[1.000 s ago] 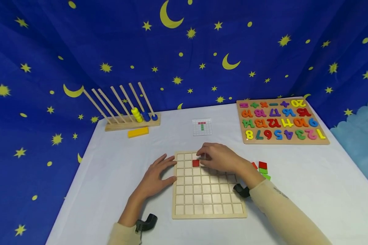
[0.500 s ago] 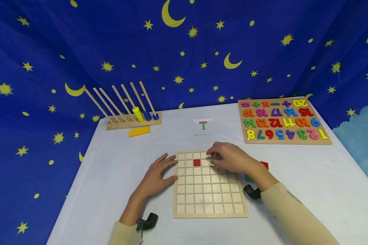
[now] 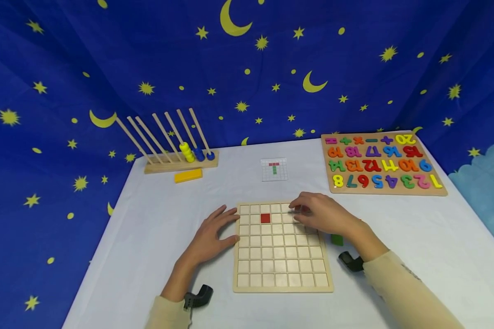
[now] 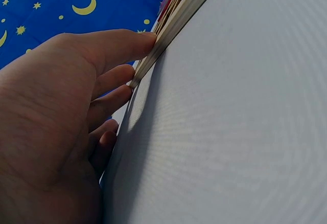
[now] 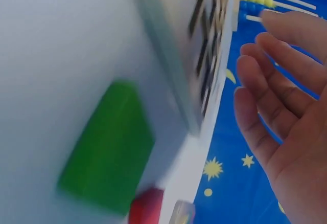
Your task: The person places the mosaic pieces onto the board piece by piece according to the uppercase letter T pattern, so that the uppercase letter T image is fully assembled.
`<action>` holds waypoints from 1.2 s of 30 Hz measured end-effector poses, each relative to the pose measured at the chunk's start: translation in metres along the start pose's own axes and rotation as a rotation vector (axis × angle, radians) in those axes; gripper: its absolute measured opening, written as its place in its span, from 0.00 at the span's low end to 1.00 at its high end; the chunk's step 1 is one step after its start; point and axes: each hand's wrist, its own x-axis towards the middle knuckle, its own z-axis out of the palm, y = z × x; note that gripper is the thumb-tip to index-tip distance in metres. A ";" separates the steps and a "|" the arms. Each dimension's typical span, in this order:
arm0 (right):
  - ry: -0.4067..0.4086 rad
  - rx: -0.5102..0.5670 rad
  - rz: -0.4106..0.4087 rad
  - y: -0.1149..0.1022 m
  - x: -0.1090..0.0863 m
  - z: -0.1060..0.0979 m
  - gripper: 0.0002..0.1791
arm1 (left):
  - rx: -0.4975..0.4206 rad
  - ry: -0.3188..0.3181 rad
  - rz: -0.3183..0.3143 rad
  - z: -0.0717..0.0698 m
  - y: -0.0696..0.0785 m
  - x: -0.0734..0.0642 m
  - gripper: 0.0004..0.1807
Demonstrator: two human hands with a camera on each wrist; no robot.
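The wooden grid board (image 3: pixel 283 286) lies flat on the white table, one red square tile (image 3: pixel 265 218) set in a cell of its second row from the top. Against the board's left edge rests my left hand (image 3: pixel 210 235), fingers spread and thumb touching the rim, as the left wrist view also shows. My right hand (image 3: pixel 323 212) hovers over the board's upper right corner, fingers loosely bent. In the right wrist view its palm and fingers hold nothing. A green block (image 5: pixel 110 147) lies beside the board under the right wrist, with a red block (image 5: pixel 146 207) beyond it.
A small clear card (image 3: pixel 274 175) with a red and green T pattern lies behind the board. Back left stands a peg bead counter (image 3: pixel 181 167), a yellow bar (image 3: pixel 188 175) before it. At the back right lies a number puzzle board (image 3: pixel 389 191).
My right hand has moved right, from beside the red tile to the board's upper right corner. The red tile stays in its cell, and my left hand keeps its place at the edge.
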 end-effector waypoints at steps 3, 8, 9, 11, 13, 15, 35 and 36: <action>0.007 0.005 0.006 0.004 -0.004 -0.003 0.14 | -0.003 0.001 0.002 -0.001 0.001 0.000 0.30; 0.017 0.006 0.020 0.011 -0.013 -0.009 0.13 | -0.005 0.002 0.015 -0.001 0.001 0.001 0.30; 0.017 0.007 0.025 0.012 -0.014 -0.010 0.13 | -0.005 0.002 0.016 -0.001 0.000 0.001 0.30; 0.016 0.008 0.034 0.014 -0.017 -0.012 0.13 | -0.005 -0.001 0.017 -0.001 0.000 0.001 0.30; 0.015 0.010 0.044 0.016 -0.019 -0.013 0.14 | -0.005 -0.003 0.018 -0.001 -0.001 0.001 0.30; 0.016 0.009 0.048 0.018 -0.021 -0.014 0.14 | -0.005 -0.005 0.017 -0.001 -0.001 0.001 0.30; 0.054 -0.013 0.074 0.030 -0.043 -0.015 0.11 | -0.009 0.002 0.017 0.000 -0.001 0.001 0.31; 0.054 -0.013 0.072 0.031 -0.045 -0.014 0.11 | -0.010 0.003 0.016 0.000 -0.002 0.001 0.31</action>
